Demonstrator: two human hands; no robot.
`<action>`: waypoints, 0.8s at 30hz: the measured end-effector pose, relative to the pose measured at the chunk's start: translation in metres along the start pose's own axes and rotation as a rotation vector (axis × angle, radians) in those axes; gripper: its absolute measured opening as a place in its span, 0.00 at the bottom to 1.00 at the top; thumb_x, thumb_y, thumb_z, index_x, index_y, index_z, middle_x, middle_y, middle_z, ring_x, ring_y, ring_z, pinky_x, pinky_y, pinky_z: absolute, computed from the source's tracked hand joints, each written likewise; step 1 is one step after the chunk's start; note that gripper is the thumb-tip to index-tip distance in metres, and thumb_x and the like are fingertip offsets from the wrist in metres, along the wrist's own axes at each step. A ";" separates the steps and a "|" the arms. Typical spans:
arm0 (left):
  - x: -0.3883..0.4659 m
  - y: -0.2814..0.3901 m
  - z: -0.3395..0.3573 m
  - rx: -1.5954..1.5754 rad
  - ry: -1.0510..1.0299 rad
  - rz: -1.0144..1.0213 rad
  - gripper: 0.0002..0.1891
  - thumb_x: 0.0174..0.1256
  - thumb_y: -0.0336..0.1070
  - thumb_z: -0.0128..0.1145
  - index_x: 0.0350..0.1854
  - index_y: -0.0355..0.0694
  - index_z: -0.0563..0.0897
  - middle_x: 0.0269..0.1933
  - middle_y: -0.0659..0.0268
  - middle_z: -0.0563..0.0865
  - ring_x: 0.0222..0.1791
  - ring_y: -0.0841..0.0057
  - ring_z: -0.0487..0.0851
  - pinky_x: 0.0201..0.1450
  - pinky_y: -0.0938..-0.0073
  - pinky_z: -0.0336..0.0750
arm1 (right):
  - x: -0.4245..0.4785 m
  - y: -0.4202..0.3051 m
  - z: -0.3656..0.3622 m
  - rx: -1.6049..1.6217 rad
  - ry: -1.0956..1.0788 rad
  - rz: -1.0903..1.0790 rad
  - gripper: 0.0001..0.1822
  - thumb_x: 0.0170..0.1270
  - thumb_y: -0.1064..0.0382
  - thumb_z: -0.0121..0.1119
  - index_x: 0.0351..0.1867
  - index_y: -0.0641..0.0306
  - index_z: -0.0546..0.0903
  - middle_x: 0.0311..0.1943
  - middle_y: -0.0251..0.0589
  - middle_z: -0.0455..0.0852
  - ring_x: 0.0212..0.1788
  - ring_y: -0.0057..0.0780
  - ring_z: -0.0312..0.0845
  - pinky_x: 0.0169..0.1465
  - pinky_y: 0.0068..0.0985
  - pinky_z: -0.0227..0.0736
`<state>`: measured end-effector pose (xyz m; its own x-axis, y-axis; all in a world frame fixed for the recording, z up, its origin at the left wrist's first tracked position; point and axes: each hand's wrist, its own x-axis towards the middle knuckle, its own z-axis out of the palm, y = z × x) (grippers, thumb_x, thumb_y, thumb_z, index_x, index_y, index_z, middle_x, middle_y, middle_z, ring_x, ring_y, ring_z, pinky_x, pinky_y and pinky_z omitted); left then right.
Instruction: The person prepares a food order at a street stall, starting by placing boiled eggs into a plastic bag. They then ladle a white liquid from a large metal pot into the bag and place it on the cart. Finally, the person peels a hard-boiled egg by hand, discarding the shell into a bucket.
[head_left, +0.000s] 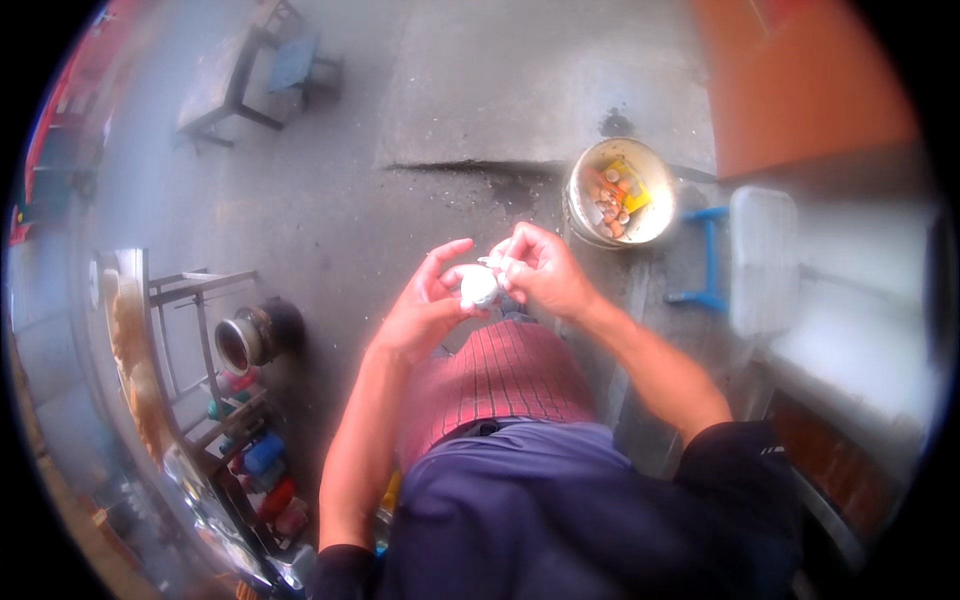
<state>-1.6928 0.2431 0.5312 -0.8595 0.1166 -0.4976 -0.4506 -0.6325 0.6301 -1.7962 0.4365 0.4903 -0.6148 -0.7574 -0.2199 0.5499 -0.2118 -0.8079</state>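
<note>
Between the thumb and fingers of my left hand (426, 307) is a small white rounded object (478, 287), glossy and overexposed. Its exact kind cannot be told. My right hand (551, 274) is close beside it, thumb and fingertips pinching a thin white piece (489, 261) at its upper right. Whether that piece is joined to the rounded object is unclear. Both hands are held in front of the red, dark-striped cloth (517, 367) around my waist, above the concrete floor.
Beyond my right hand stands a white bucket (576, 199) holding what look like eggshells (611, 206) and a yellow wrapper (637, 196). A blue-legged stool (761, 262) is at right. A metal-framed table (169, 360) and a pot (238, 345) are at left; a wooden table (217, 82) stands farther back.
</note>
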 end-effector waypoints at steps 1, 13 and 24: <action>0.000 -0.002 -0.001 -0.017 -0.009 0.010 0.40 0.57 0.26 0.73 0.74 0.41 0.70 0.61 0.53 0.83 0.58 0.58 0.86 0.60 0.56 0.81 | -0.001 0.001 0.000 0.035 0.033 0.007 0.08 0.72 0.72 0.59 0.37 0.62 0.72 0.42 0.43 0.82 0.27 0.19 0.75 0.29 0.19 0.73; 0.006 -0.017 -0.004 -0.263 -0.141 0.069 0.32 0.65 0.33 0.68 0.72 0.36 0.75 0.67 0.48 0.81 0.61 0.49 0.84 0.62 0.55 0.82 | -0.022 -0.021 -0.060 -0.238 0.638 -0.432 0.06 0.70 0.73 0.61 0.45 0.64 0.78 0.36 0.39 0.84 0.33 0.22 0.79 0.35 0.21 0.78; -0.035 0.007 0.024 0.323 0.175 0.297 0.31 0.58 0.26 0.77 0.64 0.37 0.78 0.53 0.64 0.85 0.51 0.75 0.85 0.53 0.69 0.82 | -0.049 -0.017 -0.235 -1.285 0.907 0.225 0.14 0.61 0.76 0.63 0.47 0.60 0.87 0.45 0.48 0.89 0.53 0.42 0.86 0.55 0.33 0.81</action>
<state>-1.6720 0.2528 0.5677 -0.9216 -0.1816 -0.3429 -0.2667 -0.3455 0.8997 -1.9085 0.6222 0.3861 -0.9675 0.0030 -0.2527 0.1374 0.8455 -0.5160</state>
